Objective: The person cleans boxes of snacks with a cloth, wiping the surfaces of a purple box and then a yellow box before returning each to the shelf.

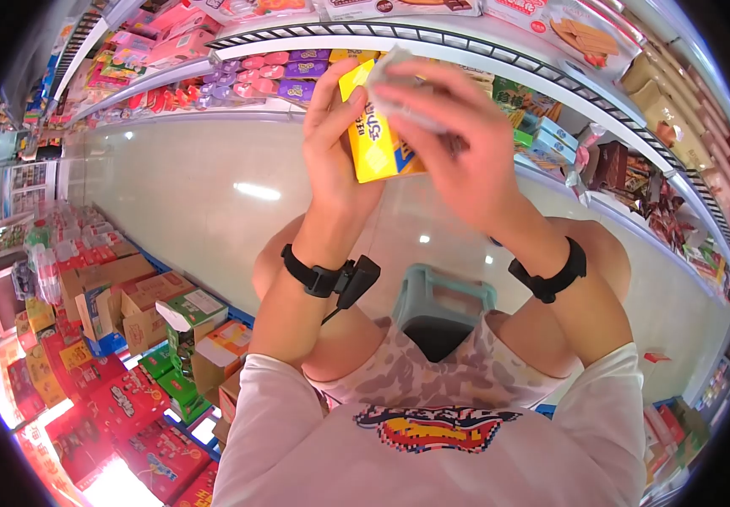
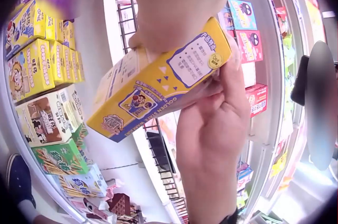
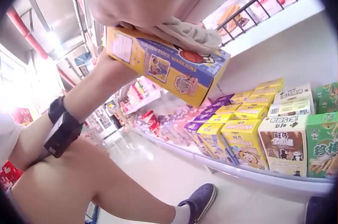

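Note:
My left hand [image 1: 329, 139] holds a yellow and blue snack box [image 1: 371, 156] up in front of the shelf, tilted, with thumb and fingers on its sides. A crumpled pale grey cloth [image 1: 397, 80] is in my right hand [image 1: 475, 139], gripped against the box's top part; that hand is blurred. In the right wrist view the cloth [image 3: 193, 36] lies along the upper edge of the box [image 3: 158, 68]. The left wrist view shows the box's yellow side panel [image 2: 158, 84], with the right hand [image 2: 211, 123] beside it. My right fingers partly hide the box in the head view.
Rows of yellow boxes [image 3: 243, 139], purple packs [image 1: 296, 89] and green boxes [image 3: 323, 139] stand on the low shelf. A wire rail [image 1: 500, 59] edges the shelf above. Between the knees is a grey-green stool [image 1: 483, 296]. Cartons [image 1: 154, 308] and red boxes [image 1: 124, 401] are stacked on the left.

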`<control>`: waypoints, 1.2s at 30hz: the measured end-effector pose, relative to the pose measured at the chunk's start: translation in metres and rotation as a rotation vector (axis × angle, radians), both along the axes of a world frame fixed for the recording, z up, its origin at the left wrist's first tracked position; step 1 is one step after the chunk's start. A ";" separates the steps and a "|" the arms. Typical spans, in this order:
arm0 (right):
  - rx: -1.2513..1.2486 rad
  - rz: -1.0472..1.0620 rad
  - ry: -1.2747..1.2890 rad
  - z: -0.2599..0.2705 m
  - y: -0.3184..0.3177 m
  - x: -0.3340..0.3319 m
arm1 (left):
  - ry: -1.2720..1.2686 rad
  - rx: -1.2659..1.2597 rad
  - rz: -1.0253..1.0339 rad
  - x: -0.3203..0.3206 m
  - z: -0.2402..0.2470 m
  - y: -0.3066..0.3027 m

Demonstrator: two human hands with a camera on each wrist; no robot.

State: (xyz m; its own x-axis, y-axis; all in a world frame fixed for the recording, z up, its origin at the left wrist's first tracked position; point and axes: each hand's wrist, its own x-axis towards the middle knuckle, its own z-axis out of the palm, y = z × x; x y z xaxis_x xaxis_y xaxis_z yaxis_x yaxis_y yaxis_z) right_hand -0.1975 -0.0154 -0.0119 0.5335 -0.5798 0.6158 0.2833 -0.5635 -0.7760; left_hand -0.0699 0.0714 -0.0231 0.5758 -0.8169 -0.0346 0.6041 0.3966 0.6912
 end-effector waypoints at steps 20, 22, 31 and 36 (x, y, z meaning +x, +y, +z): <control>-0.162 -0.120 0.113 -0.005 -0.003 0.002 | 0.000 -0.021 -0.098 0.017 -0.010 -0.009; -0.101 -0.132 0.100 -0.004 -0.005 0.007 | -0.026 0.005 -0.090 0.022 -0.008 -0.008; -0.247 0.099 0.130 -0.006 0.015 -0.003 | 0.034 -0.083 0.043 0.053 0.001 0.005; -0.298 0.041 0.136 -0.006 0.007 0.000 | -0.002 -0.043 0.008 0.042 -0.001 0.007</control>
State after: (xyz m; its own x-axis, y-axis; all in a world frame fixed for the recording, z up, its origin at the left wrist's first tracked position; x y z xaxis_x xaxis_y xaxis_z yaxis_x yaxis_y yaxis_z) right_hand -0.1971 -0.0088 -0.0176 0.6414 -0.3616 0.6767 0.2152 -0.7618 -0.6111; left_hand -0.0282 0.0780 -0.0236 0.5826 -0.8127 0.0016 0.5996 0.4312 0.6742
